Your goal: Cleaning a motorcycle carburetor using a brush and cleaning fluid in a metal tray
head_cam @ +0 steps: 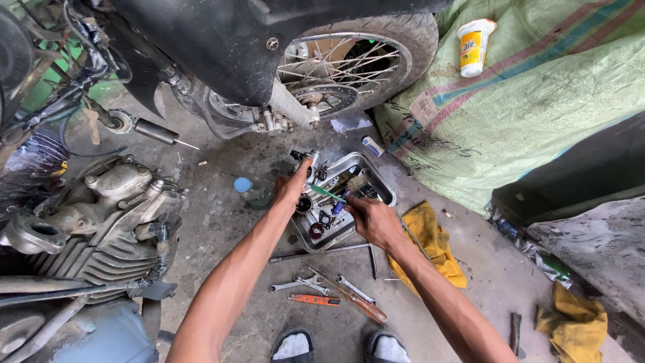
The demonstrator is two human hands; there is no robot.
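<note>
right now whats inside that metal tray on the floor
The metal tray holds small dark parts, a red ring and a brush. Both hands, the left hand and right hand, cover part of its contents.

Bare floor between tray and wheel.

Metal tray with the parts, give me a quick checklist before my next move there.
1. Left hand grips the small metal part over the tray: ok.
2. Right hand holds the green-handled brush: ok.
3. Metal tray flat on the floor: ok.
4. Whether the part is clean: cannot tell.
5. Wrenches and screwdriver lie close by the feet: ok.
6. Yellow rag beside the tray: ok.
</note>
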